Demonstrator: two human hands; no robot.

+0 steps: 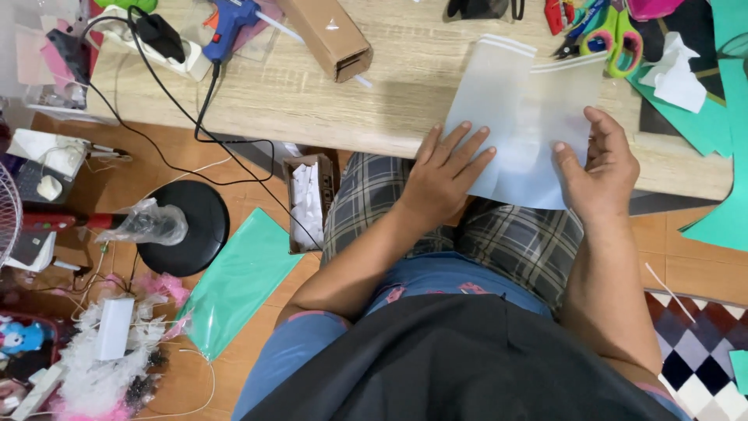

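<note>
L grip [444, 175] flat, clear bag [518, 125]

We look down on a low light-wood table [327, 101] over an orange-brown tiled floor [140, 183]. We see a checkered purple-and-white mat [705, 351] at lower right. A black round stand base [191, 226] sits on the floor beside a green sheet [238, 281]. A white fan grille [8, 214] shows at the left edge. Lighting is even, shadows soft.
</note>
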